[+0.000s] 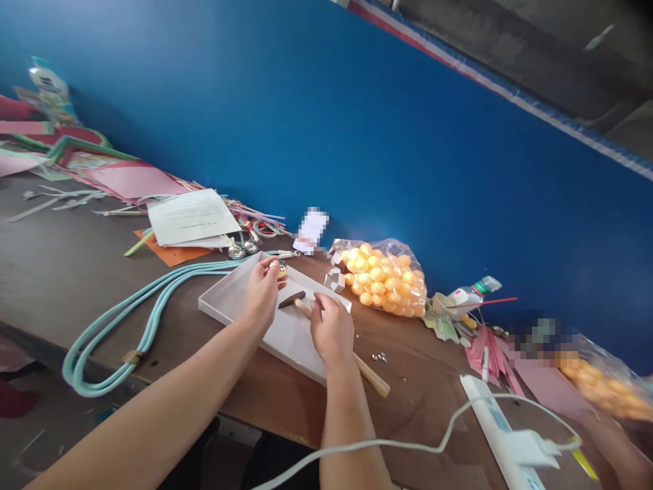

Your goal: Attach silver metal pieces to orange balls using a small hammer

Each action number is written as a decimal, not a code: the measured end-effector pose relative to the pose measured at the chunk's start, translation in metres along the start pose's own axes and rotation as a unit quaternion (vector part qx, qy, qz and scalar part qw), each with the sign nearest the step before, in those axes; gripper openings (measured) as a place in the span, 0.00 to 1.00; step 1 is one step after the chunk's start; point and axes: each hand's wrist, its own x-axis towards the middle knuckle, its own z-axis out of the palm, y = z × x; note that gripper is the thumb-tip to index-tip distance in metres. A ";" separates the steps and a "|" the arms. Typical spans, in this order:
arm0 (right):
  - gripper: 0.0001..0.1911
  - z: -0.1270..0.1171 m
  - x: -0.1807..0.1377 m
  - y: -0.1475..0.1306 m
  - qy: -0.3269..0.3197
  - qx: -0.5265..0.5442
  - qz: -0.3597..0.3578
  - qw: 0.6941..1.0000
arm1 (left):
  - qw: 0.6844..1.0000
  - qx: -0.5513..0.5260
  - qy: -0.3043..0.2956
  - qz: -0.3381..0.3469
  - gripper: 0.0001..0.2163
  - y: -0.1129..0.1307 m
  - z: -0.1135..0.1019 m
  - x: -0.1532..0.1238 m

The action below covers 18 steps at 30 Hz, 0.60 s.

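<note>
Your left hand [262,296] grasps a shiny metal ball [282,268] between thumb and fingers, above the far side of a shallow white tray [224,309]. Your right hand [331,330] is bent over the tray's other end; whether its fingertips pinch anything cannot be told from this view. A hammer [375,378] lies beneath that hand, its dark head over the tray floor and its wooden handle running out past the near rim toward the table [428,401]. Findings on handling: the ball appears hard, smooth and probably light (hollow, by the look of it, though this is unconfirmed), so expect it to slip or roll if pinched off-centre; take it across its widest part with thumb and two fingers. A dent or scratch seems likelier than a break. The hammer should be stiff and head-heavy; grip it along the wood, well clear of the head. Loose metal bits [379,357] lie beside the handle, small enough to need a fingertip pinch.
</note>
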 end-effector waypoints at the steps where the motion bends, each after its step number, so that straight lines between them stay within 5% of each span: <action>1: 0.14 -0.004 0.000 -0.003 0.028 0.015 -0.006 0.999 | 1.000 0.000 0.002 0.000 0.14 0.000 0.000 0.000; 7: 0.15 -0.068 -0.006 -0.010 0.180 0.077 -0.019 0.981 | 1.000 0.010 -0.006 0.002 0.11 0.001 0.000 0.001; 12: 0.15 -0.125 -0.020 0.052 0.259 0.031 0.082 0.962 | 1.000 0.008 -0.004 0.007 0.10 0.004 0.000 0.001; 14: 0.15 -0.131 -0.027 0.088 0.215 0.004 0.141 0.966 | 1.000 0.010 -0.007 0.008 0.10 0.004 0.000 0.001; 18: 0.13 -0.114 -0.050 0.136 0.029 -0.045 0.241 0.969 | 1.000 0.013 -0.013 0.001 0.10 0.003 0.001 -0.001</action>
